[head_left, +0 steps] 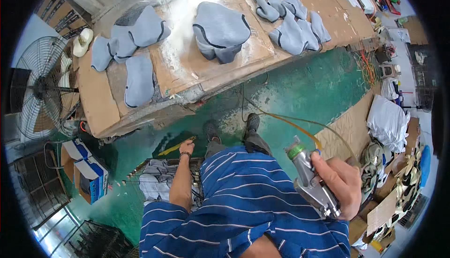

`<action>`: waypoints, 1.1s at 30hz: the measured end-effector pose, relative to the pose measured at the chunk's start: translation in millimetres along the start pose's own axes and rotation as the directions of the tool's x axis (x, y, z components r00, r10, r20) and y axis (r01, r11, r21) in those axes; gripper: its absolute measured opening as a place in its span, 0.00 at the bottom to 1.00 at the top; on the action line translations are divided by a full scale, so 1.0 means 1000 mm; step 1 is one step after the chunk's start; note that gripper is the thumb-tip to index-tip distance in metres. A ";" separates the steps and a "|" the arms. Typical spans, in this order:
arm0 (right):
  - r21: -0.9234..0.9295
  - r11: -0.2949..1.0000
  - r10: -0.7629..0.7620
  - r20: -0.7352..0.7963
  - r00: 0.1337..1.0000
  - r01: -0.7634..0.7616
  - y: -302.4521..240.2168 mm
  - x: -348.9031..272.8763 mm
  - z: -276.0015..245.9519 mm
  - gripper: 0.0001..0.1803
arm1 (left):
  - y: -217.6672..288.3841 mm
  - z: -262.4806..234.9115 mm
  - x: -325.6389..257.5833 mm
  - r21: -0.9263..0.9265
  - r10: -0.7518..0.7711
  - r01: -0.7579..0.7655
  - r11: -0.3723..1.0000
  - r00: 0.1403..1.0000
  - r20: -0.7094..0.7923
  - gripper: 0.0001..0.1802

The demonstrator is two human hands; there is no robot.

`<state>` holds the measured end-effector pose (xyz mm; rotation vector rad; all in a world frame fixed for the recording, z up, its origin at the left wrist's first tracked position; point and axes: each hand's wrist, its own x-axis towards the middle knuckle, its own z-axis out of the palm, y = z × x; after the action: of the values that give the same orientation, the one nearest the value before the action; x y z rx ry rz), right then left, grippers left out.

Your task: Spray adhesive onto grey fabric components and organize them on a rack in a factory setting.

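Silver spray gun [307, 183], green collar: near right, gripped in right hand [341, 185]. Left hand [186, 146]: curled at yellow strip [170, 150]; cannot tell if gripping. Hose [300, 128] crosses toward far table [101, 103] bearing grey pieces [222, 23].

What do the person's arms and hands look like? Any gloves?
No gloves! The left hand and right hand are both bare. A dark bracelet goes round the left wrist. The left sleeve is short and blue with thin white stripes. The right wrist is hard to see.
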<state>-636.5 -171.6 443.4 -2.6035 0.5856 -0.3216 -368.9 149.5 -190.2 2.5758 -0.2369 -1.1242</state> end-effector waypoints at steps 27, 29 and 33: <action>0.570 0.787 0.355 -0.106 0.929 -0.236 0.296 -0.044 -0.031 0.38 | 0.135 0.044 -0.071 -0.295 -0.170 0.155 0.943 0.985 -0.024 0.17; 0.582 0.781 0.330 -0.076 0.941 -0.227 0.311 -0.030 -0.044 0.38 | 0.140 0.044 -0.079 -0.243 -0.132 0.113 0.963 0.989 -0.064 0.18; 0.603 0.792 0.172 -0.071 0.983 -0.095 0.333 0.021 -0.069 0.37 | 0.095 0.058 -0.102 -0.376 -0.157 0.094 0.922 0.977 -0.142 0.18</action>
<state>-756.1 -476.7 348.3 -1.9275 0.5896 -0.5274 -482.5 75.5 -123.8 2.3533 0.1698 -0.8822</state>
